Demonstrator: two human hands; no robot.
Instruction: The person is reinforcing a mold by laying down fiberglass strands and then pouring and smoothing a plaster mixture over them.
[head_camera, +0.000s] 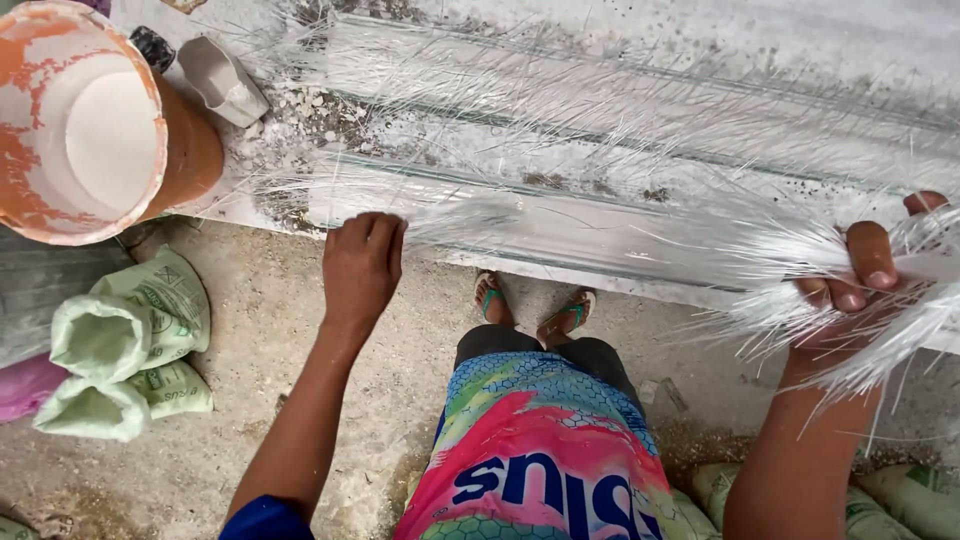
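Two bare hands at work, one person, seen from above. Left hand (362, 262) lies palm down on the near edge of the white mould table (560, 235), fingers together and curled over one end of a bundle of white glass fibre strands (640, 215), pressing it flat. Right hand (860, 285) is at the far right, fingers closed around the other end of the same bundle, thumb up, loose strands fanning out below and past the wrist. The fibre stretches between the two hands along the table's front edge; more strands are spread in layers across the table top behind it.

The table surface is ribbed, with long grooves running left to right, dusted with white powder and grey crumbs.

One orange bucket (190, 150) stands at top left on the table corner, crusted white inside, holding white plaster or powder. One small white scoop (220, 78) lies just beside it, touching the bucket's side. One dark small object sits behind the scoop, too small to tell.

On the concrete floor (420, 340), left: two rolled-down pale green sacks (130, 340), stacked close, touching. One pink item at the far left edge, partly cut off. More green sacks at bottom right, count unclear.

Two feet in flip-flops (535, 305) are under the table edge. The person wears a colourful printed apron (540, 460) and dark shorts.
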